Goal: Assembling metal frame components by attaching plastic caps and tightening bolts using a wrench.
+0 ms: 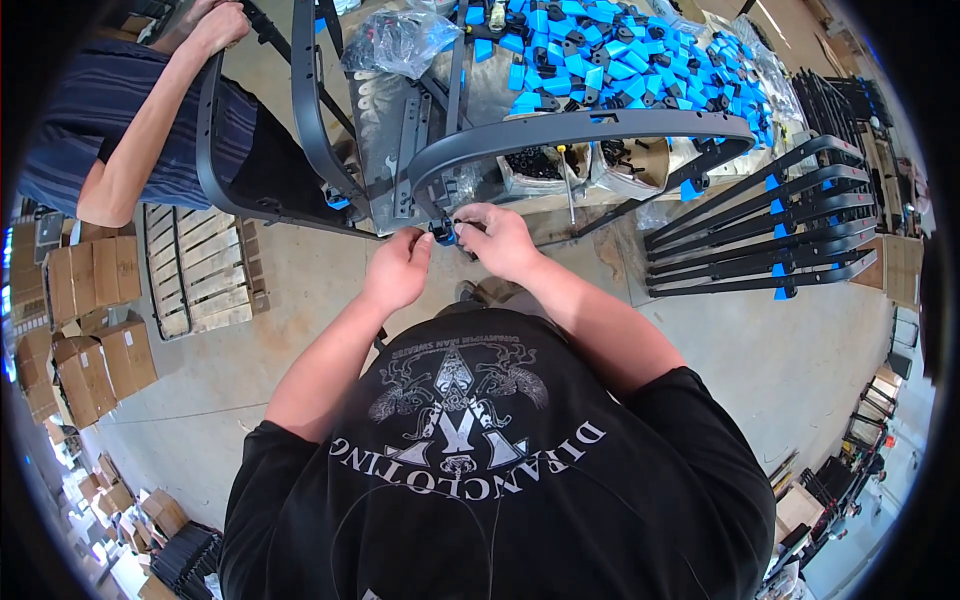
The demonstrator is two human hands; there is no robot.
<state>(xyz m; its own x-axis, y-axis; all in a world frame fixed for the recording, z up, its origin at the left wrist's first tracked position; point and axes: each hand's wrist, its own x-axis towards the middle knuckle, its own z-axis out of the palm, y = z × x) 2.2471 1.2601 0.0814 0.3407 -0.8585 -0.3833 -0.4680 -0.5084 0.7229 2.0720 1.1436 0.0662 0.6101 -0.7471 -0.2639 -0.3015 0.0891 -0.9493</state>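
My left hand [398, 268] and my right hand [497, 240] meet at the near end of a curved dark grey metal frame piece [580, 130]. Between the fingertips of both hands sits a small blue plastic part [446, 234] at the end of that frame. The fingers of both hands pinch around it. The frame arches to the right over the workbench [400, 120]. Much of the blue part is hidden by my fingers.
A heap of blue and black plastic parts [620, 55] covers the bench's far side. Clear bags of black hardware [535, 165] lie under the frame. A rack of dark bars with blue clips [770, 225] stands at right. Another person [130, 110] holds a frame at left. Cardboard boxes [90, 330] and a pallet [200, 270] sit on the floor.
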